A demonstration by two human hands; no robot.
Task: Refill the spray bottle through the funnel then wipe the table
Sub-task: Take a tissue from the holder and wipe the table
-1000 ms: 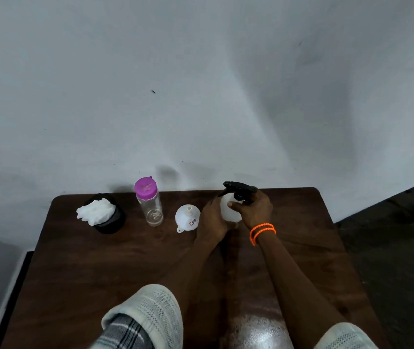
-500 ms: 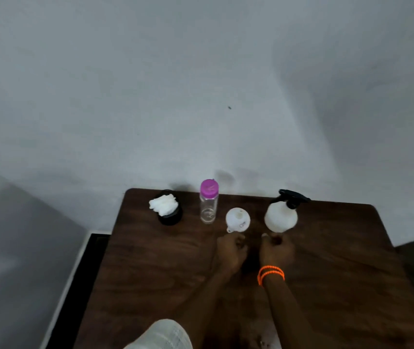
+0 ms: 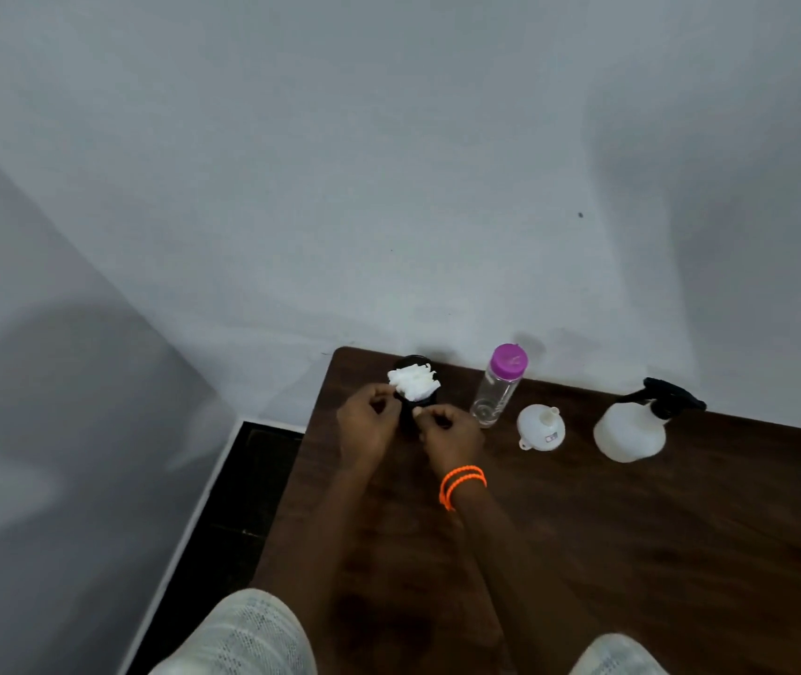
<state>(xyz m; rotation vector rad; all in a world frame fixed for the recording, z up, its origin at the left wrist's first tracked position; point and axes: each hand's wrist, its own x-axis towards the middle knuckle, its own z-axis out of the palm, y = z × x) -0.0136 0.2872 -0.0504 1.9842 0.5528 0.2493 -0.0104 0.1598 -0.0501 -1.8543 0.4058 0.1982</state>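
While the spray bottle (image 3: 629, 433) stands capped at the table's (image 3: 680, 552) far right, funnel (image 3: 541, 427) beside it, both hands curl at the black holder (image 3: 410, 411) of white tissue (image 3: 413, 380). Whether left hand (image 3: 368, 426) or right hand (image 3: 449, 436) grips it, I cannot tell. Risk: the right forearm could topple the clear bottle (image 3: 498, 389) just beside it.

Left hand (image 3: 366, 421): reaching forward, fingers curled inward, knuckles up.
Right hand (image 3: 447, 433): close beside the left, fingers bent, thumb tip pointing toward the left hand.
Right wrist: orange bands (image 3: 461, 484) wrapped round it.
Forearms: both stretched forward, converging; pale sleeves (image 3: 242, 635) at the elbows.
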